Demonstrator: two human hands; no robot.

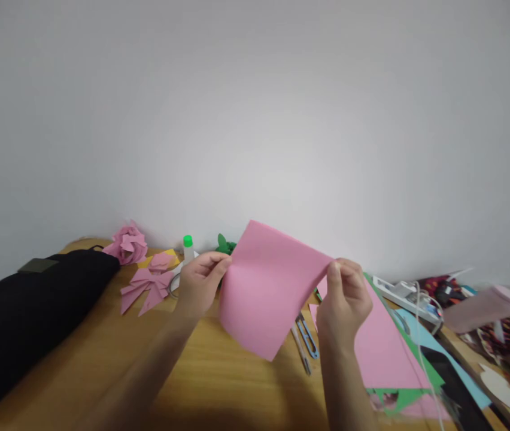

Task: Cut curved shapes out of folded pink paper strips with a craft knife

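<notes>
A sheet of pink paper [273,281] is held up above the wooden table [192,383], bowed in a soft curve. My left hand [202,278] pinches its left edge between thumb and fingers. At the sheet's right corner, my right hand [345,293] grips it the same way, thumb on the near side. Beneath the sheet lie a pen [300,347] and a blue utility knife [307,338], their upper ends partly covered. Behind my left hand are a glue stick with a green cap [187,245] and a roll of tape [173,285], partly hidden.
Left are a black bag [43,323], a pink paper flower [127,242] and a pink paper bow [149,288]. Right are stacked pink sheets [385,353], a light blue sheet [457,365], a dark phone-like slab [452,389] and a white power strip [405,299]. The wall rises behind.
</notes>
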